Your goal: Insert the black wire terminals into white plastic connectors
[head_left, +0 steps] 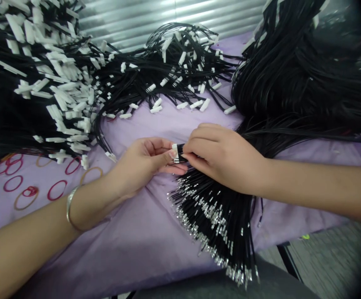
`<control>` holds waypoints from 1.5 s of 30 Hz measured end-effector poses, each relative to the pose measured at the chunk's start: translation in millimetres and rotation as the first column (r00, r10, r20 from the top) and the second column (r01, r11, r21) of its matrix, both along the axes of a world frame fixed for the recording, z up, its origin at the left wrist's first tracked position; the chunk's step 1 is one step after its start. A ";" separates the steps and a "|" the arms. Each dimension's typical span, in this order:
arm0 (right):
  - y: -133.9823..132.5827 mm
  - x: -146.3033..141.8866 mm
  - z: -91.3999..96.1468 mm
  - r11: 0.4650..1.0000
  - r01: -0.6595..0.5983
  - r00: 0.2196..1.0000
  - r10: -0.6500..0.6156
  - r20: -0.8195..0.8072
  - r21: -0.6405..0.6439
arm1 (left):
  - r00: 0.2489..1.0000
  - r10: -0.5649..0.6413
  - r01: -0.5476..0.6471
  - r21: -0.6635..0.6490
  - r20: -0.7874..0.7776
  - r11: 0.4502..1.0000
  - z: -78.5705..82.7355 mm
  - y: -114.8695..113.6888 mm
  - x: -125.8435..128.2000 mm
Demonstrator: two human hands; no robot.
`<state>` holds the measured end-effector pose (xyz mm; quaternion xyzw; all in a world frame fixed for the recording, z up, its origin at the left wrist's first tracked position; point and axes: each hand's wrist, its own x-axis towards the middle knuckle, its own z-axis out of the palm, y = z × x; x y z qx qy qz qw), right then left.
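Note:
Between thumb and fingers, my left hand [151, 160] grips a small white connector housing [175, 153]. Short black wires run out of the housing's right side into the closed fingers of my right hand [219, 155], which pinches them right beside it. Those fingertips hide exactly how many wires are held. Just below both hands a fan of loose black wires [218, 207] spreads toward the table's front edge, each tipped with a silvery metal terminal. A thin bangle [69, 209] circles my left wrist.
A big heap of black cables with white connectors [65, 83] stands at the left; more connectored cables [180, 74] lie at the back. Thick black wire bundles [280, 79] fill the right. Red and tan rubber bands [57, 189] are scattered on the purple cloth [112, 245].

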<state>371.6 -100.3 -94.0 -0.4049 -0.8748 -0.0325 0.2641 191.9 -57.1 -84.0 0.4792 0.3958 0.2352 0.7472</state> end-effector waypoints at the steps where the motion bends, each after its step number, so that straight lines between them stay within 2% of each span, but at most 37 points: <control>1: 0.2 0.0 -0.1 1.000 0.000 1.000 0.000 -0.005 0.007 | 1.000 -0.009 0.009 0.002 0.006 1.000 -0.2 0.4 -0.6; 5: -1.2 1.9 4.0 0.999 0.009 1.000 -0.009 0.006 0.046 | 1.000 -0.029 0.029 -0.015 0.007 0.999 -1.1 1.8 -1.8; 11: -8.6 6.4 11.6 0.982 -0.017 0.995 -0.002 0.100 0.190 | 0.999 -0.020 0.023 -0.057 0.050 0.998 -2.5 3.9 -2.1; 16: -7.7 6.0 7.4 0.976 -0.037 0.988 0.003 0.157 0.216 | 0.998 -0.036 0.040 -0.090 0.051 0.995 -0.6 4.6 -2.9; 22: -7.6 2.6 5.3 0.969 -0.058 0.992 0.029 0.123 0.242 | 0.997 -0.051 0.055 -0.083 0.050 0.995 0.6 4.4 -4.3; 28: -9.7 6.7 11.3 0.991 0.030 0.997 -0.021 -0.069 0.128 | 0.998 -0.049 0.053 -0.090 0.048 0.995 1.3 4.8 -3.9; 31: -12.3 10.0 16.6 0.994 0.097 0.995 -0.097 0.007 0.043 | 0.996 -0.061 0.066 -0.090 0.060 0.994 1.0 4.8 -3.5; 36: -14.3 10.1 17.3 0.992 0.079 0.996 -0.073 0.060 -0.098 | 0.997 -0.052 0.056 -0.082 0.055 0.995 0.7 4.7 -4.0; 40: -12.3 9.5 13.9 0.993 0.087 0.995 -0.083 0.057 -0.075 | 0.997 -0.060 0.064 -0.079 0.052 0.995 0.9 4.3 -4.5; 45: -10.3 8.3 10.8 0.998 0.055 0.995 -0.059 0.085 0.043 | 0.999 -0.043 0.045 -0.068 0.029 0.997 1.9 3.1 -3.0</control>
